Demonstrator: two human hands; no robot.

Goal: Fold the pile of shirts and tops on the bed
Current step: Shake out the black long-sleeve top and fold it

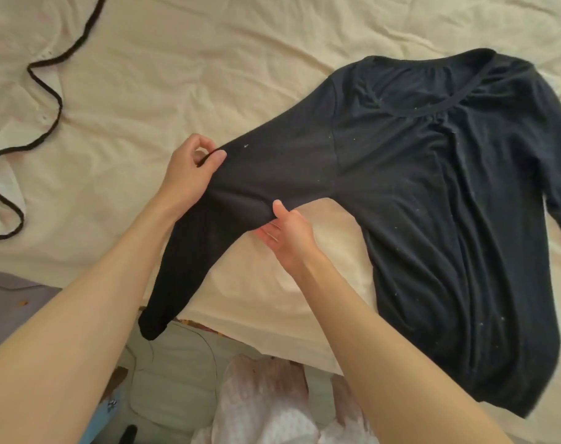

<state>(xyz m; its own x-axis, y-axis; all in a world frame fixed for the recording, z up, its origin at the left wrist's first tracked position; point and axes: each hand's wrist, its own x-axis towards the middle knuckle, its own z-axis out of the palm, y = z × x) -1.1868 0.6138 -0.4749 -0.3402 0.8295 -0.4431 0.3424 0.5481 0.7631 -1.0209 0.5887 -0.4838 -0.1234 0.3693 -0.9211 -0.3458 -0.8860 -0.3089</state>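
**Black top spread on the bed, one sleeve lifted in both hands**

A black long-sleeved top (433, 219) lies face up on the bed (176, 75), over a cream, wrinkled sheet, its neckline toward the far side and its hem toward the near edge. Its body lies on the right half of the view. One sleeve (240, 193) is raised off the sheet and its cuff end hangs down past the bed's near edge. The left hand (189, 174) pinches the sleeve's upper edge between thumb and fingers. The right hand (288, 232) holds the sleeve's lower edge, thumb on top, fingers beneath the cloth; its grip is closed on the fabric. A dark cord (48, 91) winds across the sheet at far left, well apart from the top.
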